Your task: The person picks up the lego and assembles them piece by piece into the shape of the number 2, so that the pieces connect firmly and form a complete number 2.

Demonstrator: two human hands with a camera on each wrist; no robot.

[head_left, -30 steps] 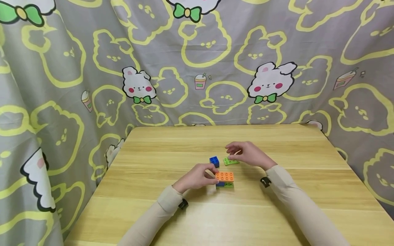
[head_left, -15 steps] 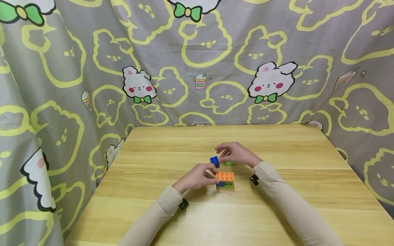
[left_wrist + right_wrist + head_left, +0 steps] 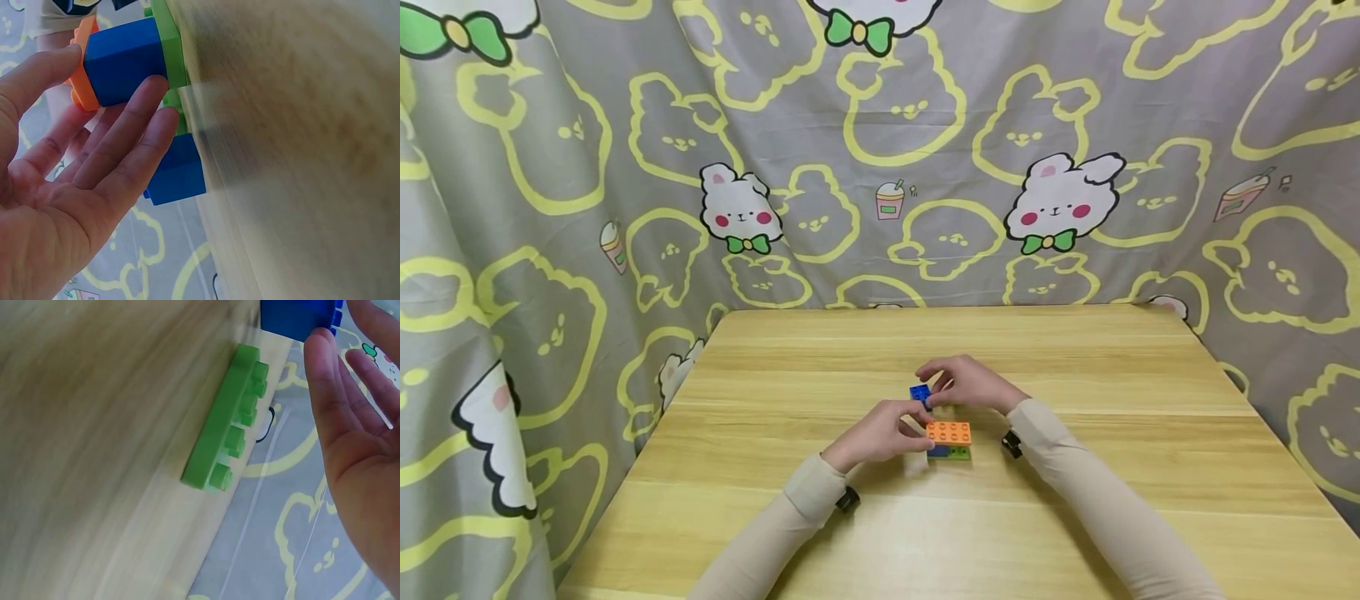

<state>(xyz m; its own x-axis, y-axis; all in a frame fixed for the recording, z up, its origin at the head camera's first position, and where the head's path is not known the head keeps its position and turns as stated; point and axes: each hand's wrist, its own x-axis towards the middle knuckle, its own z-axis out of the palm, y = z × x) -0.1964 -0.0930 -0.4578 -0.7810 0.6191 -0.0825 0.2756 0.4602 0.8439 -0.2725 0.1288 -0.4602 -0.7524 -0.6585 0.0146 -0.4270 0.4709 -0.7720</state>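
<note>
In the head view my left hand (image 3: 880,432) holds a small stack of building blocks. An orange plate (image 3: 949,432) tops it, a blue block (image 3: 127,60) is in the middle, and a green plate (image 3: 172,47) lies at the bottom. The left thumb presses the orange plate while other fingers lie along the blue block. My right hand (image 3: 970,386) is at a loose blue block (image 3: 919,392) just behind the stack. Its thumb touches that block, and the other fingers stretch past it, apart from it. Another green plate (image 3: 220,419) with a row of studs lies beside the right hand.
The blocks are on a wood-grain table (image 3: 1075,358). A grey curtain (image 3: 820,125) with cartoon animals hangs behind and to the sides. Both forearms reach in from the near edge, with a dark band at each wrist.
My right hand has moved left from over the loose green plate to the loose blue block, which has shifted slightly. The left hand stays at the stack.
</note>
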